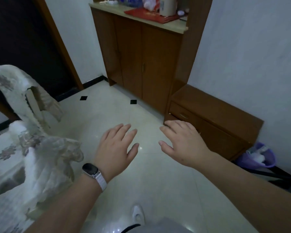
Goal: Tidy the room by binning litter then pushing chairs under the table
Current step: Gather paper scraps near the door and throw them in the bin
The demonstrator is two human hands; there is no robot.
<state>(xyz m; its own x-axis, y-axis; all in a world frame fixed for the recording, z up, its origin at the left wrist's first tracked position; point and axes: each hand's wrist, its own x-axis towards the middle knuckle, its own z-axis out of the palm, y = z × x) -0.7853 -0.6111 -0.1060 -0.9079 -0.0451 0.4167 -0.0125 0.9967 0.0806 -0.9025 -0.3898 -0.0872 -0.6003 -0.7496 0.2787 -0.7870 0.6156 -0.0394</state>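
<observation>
My left hand (116, 147), with a watch on a white strap at its wrist, and my right hand (183, 142) are both stretched out palm down over the pale tiled floor, fingers straight and holding nothing. A purple bin (260, 157) with white litter inside stands on the floor at the right, beside the low wooden cabinet. A chair (23, 96) with a white floral lace cover stands at the left, its back towards the table (5, 153), which wears the same lace cloth. The chair's seat and legs are mostly hidden.
A tall brown cupboard (141, 61) stands ahead against the wall, its top cluttered with a red folder, a bag and bottles. A low brown drawer unit (213, 118) lines the right wall. A dark doorway (23, 39) opens at the left. My white shoe (138, 214) shows below.
</observation>
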